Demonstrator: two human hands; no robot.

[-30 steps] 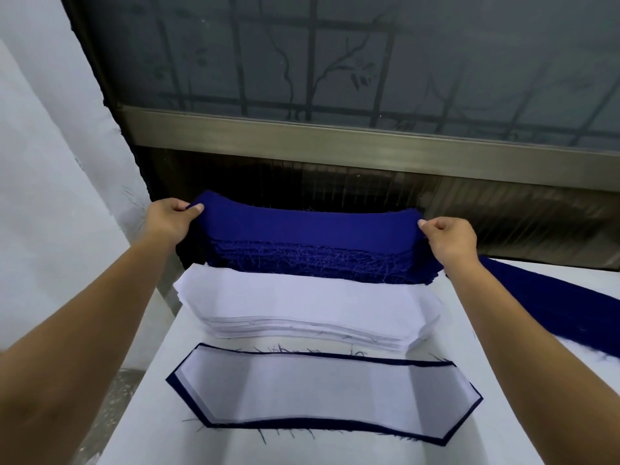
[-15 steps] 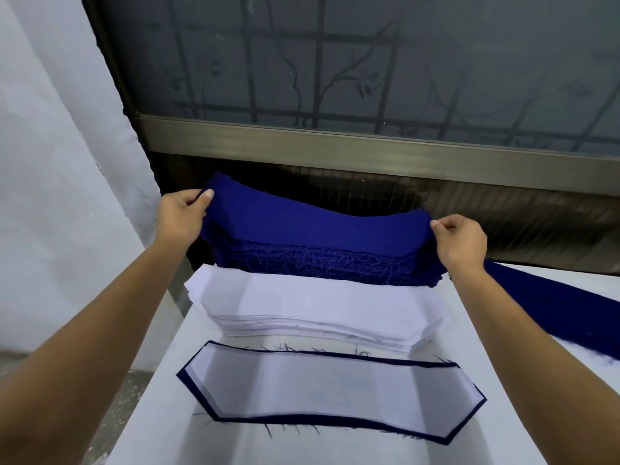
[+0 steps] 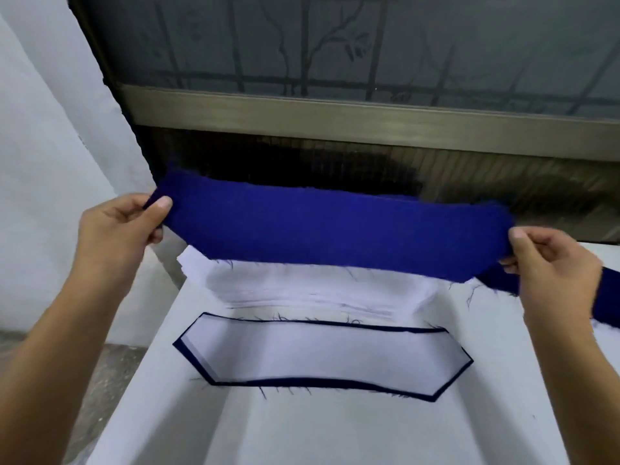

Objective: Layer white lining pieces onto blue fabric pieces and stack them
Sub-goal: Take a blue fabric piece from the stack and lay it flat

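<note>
Nearest: white table, bare in front. On it lies one finished pair: a white lining piece flat on a blue piece, with blue showing only as a thin rim all round and loose threads along both long edges.

Just behind it is the stack of white lining pieces, flat on the table. Its far part is hidden under the held fabric.

Above that stack is a single blue fabric piece, off the table, stretched between both hands and sagging slightly in the middle. Its lower edge is frayed.

Left hand pinches the left end, thumb on top and curled fingers underneath. Right hand pinches the right end the same way, thumb on the near face and fingers behind. Both grips are tight on the cloth and hold nothing else.

More blue fabric lies on the table behind the right wrist and runs off the right edge. Whether a blue stack sits behind the held piece cannot be told, since that area is covered.

Far: a dark panel under a metal window rail, then frosted glass with bars and a branch pattern. White wall on the left, grey floor at lower left.
</note>
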